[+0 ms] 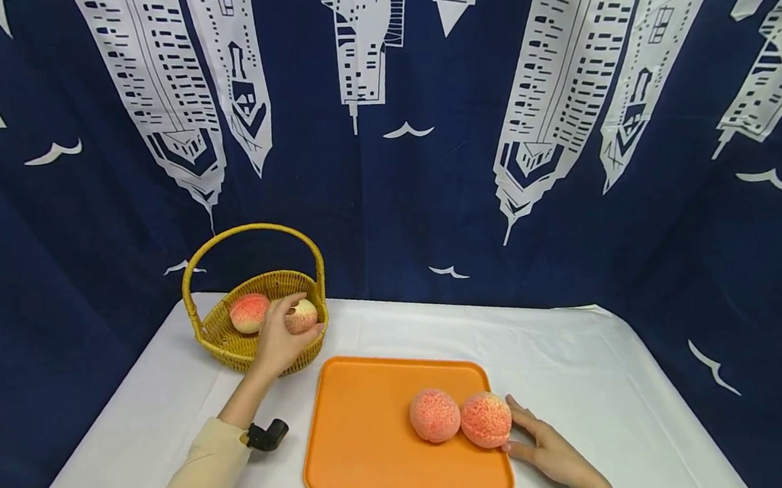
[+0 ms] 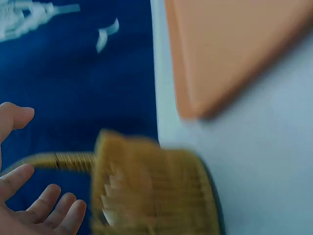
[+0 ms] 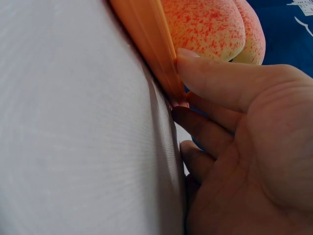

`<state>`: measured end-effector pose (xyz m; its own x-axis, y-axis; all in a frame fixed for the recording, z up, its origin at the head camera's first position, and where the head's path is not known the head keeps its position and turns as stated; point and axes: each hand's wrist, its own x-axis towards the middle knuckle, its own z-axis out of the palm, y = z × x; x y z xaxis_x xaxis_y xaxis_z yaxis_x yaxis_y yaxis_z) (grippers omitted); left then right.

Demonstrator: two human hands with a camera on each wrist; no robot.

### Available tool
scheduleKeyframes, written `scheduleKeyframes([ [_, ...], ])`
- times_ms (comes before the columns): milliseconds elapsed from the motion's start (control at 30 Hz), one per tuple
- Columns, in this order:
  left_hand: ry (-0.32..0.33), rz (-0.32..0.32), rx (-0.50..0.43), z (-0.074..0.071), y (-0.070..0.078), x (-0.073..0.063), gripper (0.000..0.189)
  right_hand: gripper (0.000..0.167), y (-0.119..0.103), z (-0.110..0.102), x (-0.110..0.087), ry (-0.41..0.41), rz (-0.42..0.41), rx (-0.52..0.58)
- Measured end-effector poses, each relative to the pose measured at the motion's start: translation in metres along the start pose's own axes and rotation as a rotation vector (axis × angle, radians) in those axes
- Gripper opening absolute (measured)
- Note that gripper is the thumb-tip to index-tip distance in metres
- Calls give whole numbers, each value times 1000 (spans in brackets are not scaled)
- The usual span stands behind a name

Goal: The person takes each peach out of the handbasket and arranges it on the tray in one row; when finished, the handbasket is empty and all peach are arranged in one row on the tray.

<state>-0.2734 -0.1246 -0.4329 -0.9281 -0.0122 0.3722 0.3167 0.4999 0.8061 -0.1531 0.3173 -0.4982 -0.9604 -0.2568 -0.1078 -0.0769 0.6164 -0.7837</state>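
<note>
My left hand reaches over the yellow wicker basket. Its thumb and fingers are spread around a pale peach in the head view. The left wrist view shows that hand with nothing between its fingers, beside the blurred basket. A redder peach lies in the basket. On the orange tray, two pink-red peaches touch: one inner, one at the right edge. My right hand is beside the edge peach, thumb and fingertips against the tray rim.
A white cloth covers the table. The tray stands right of the basket, nearer the front edge. Behind hangs a dark blue curtain with white buildings and birds. A black strap piece is on the left wrist.
</note>
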Motion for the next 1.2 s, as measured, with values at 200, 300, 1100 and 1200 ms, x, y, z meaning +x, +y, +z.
scheduleKeyframes([
  [200, -37, -106, 63, -15, -27, 20, 65, 65, 2, 1, 1, 0, 13, 13],
  [300, -77, -121, 100, -17, -37, 24, 61, 65, 1, 2, 2, -7, 13, 19],
  [1100, -160, -94, 296, -8, -46, 41, 71, 65, 0, 1, 1, -7, 51, 24],
  [1200, -155, -92, 309, -8, -48, 43, 71, 64, -2, 1, 1, -6, 44, 20],
])
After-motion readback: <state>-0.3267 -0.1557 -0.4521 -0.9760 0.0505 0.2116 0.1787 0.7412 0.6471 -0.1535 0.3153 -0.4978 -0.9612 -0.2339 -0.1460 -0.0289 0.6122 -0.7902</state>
